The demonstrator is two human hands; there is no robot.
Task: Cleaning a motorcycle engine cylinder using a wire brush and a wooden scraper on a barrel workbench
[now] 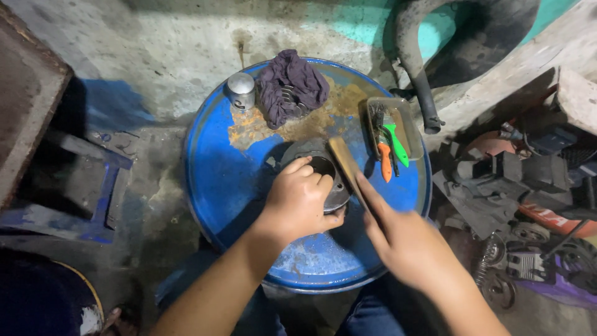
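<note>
Right hand (404,242) blurred, wrapped round a wooden-handled tool (346,167); left hand (300,202) grips metal engine cylinder (329,177), partly hidden, on blue drum (217,180).

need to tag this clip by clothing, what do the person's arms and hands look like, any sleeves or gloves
Both arms are bare as far as the frame shows: no sleeves, no gloves. The left hand and right hand carry no visible rings, watch or bands. The right hand is motion-blurred, so small details there can't be told. Blue trousers, likely jeans, show below.
</note>
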